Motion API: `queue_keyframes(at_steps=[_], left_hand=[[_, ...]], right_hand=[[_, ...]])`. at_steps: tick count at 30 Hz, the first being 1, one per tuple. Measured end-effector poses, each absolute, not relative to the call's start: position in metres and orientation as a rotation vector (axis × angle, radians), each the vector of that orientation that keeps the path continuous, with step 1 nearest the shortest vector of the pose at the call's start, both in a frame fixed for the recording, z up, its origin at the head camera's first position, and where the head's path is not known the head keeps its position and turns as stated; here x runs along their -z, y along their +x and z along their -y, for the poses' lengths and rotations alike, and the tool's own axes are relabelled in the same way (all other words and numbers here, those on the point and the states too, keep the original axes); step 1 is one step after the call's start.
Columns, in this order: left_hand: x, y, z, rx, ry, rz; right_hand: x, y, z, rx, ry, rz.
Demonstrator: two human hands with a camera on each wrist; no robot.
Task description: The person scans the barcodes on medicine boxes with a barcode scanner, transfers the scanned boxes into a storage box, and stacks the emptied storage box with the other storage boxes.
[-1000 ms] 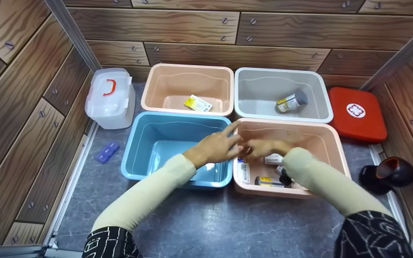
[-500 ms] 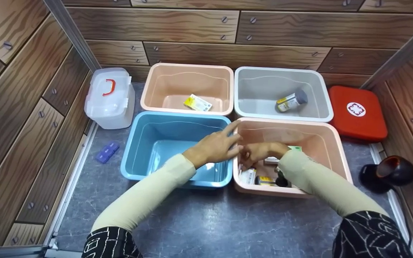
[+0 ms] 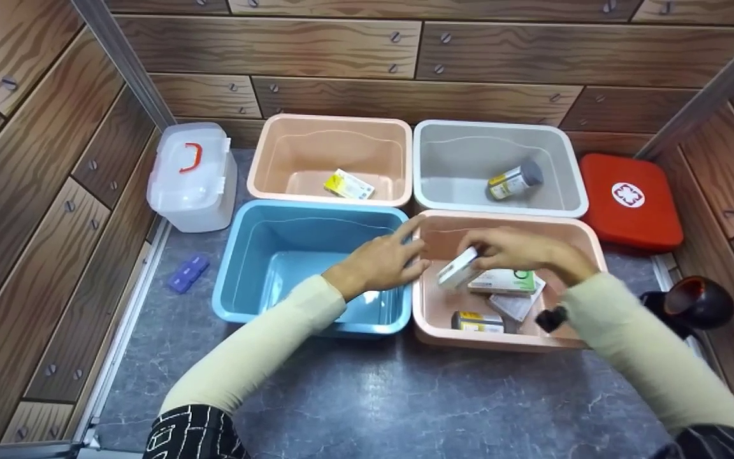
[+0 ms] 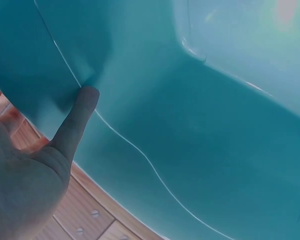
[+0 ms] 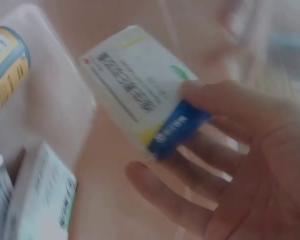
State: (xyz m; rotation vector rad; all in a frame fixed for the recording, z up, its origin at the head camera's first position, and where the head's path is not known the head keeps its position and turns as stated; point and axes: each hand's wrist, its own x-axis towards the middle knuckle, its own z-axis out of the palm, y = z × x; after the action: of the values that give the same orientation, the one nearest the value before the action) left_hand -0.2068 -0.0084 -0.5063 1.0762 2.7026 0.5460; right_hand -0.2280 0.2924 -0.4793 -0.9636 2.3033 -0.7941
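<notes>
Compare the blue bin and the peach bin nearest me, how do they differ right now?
The blue bin shows nothing inside where visible; the near peach bin holds several medicine boxes. The left hand rests on the blue bin's right rim, while the right hand holds a white box above the peach bin. They differ in colour. Both are open-topped plastic bins of similar size, side by side.

Head camera looks steeply down over four bins on the counter (image 3: pixel 367 395). Left wrist camera sits close inside the blue bin (image 4: pixel 190 125). Right wrist camera views the near peach bin (image 5: pixel 115 210) closely.
</notes>
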Motion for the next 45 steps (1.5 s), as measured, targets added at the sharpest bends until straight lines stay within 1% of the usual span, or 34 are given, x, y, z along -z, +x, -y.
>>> queue_keyframes(at_steps=[7, 14, 21, 27, 31, 37, 39, 45], left_hand=[[0.509, -0.206, 0.010, -0.541, 1.057, -2.698], [0.510, -0.205, 0.012, -0.554, 1.077, -2.713], [0.510, -0.205, 0.013, -0.542, 1.054, -2.694], [0.509, -0.205, 0.012, -0.543, 1.057, -2.692], [0.509, -0.205, 0.011, -0.544, 1.069, -2.691], [0.508, -0.205, 0.011, -0.549, 1.068, -2.689], [0.508, -0.205, 0.011, -0.556, 1.070, -2.685], [0.507, -0.205, 0.011, -0.566, 1.076, -2.683]], right_hand=[[0.462, -0.209, -0.322, 1.090, -0.890, -2.420], [0.448, -0.189, -0.341, 1.170, -0.697, -2.635], [0.451, -0.176, -0.366, 1.123, -0.622, -2.878], [0.458, -0.168, -0.383, 1.257, -0.403, -2.887], [0.461, -0.163, -0.398, 1.470, -0.338, -2.796], [0.468, -0.153, -0.424, 2.208, -0.314, -2.306], [0.473, -0.149, -0.432, 2.368, -0.270, -2.199], [0.487, -0.142, -0.454, 2.647, 0.020, -2.113]])
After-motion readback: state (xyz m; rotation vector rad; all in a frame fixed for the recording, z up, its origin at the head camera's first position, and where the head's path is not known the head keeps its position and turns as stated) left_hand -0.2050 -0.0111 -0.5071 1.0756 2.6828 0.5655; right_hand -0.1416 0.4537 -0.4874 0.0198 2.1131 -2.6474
